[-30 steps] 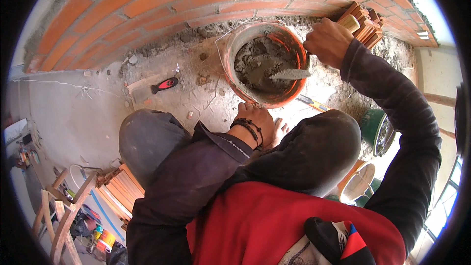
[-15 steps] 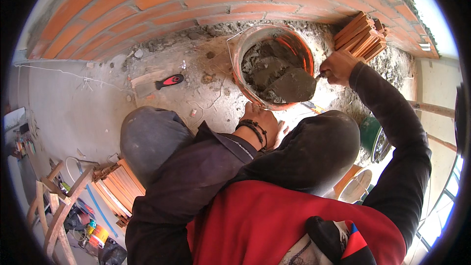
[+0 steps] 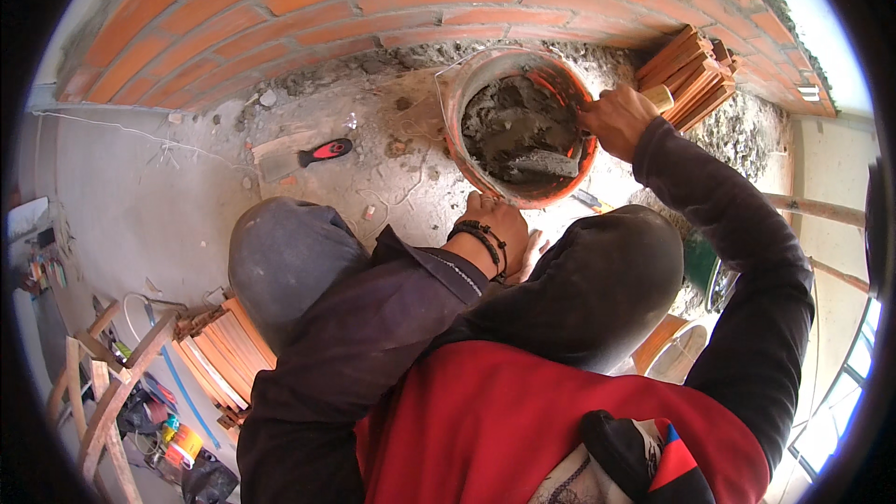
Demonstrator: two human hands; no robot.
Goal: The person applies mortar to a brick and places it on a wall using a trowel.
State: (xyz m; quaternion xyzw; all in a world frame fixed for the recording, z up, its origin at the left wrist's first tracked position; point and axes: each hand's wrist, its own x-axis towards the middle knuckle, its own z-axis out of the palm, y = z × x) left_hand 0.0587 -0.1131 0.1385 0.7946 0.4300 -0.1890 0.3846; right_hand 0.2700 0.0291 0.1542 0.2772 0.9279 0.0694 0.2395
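A round orange bucket [image 3: 452, 127], smeared with cement, stands in front of my knees and holds wet grey mortar [image 3: 509, 117]. My right hand [image 3: 616, 121] is closed round a trowel [image 3: 549, 165] at the bucket's right rim. Its wooden handle end sticks out behind my fist, and its blade is tilted down into the mortar, partly sunk. At the near rim, my left hand [image 3: 495, 222] grips the bucket with curled fingers; its thumb side is partly hidden. A wire handle lies over the bucket's left side.
An orange brick wall [image 3: 392, 0] runs behind the bucket. Stacked bricks [image 3: 686, 70] lean there at the right, with more bricks [image 3: 224, 355] at lower left beside a wooden frame [image 3: 117, 401]. On the dusty floor lies a red-and-black-handled tool [image 3: 327, 152]. A green bucket [image 3: 698, 261] stands by my right knee.
My right hand has moved left and slightly up, turning the trowel so its blade goes from flat over the right rim to edge-down in the mortar. The left hand stays in place.
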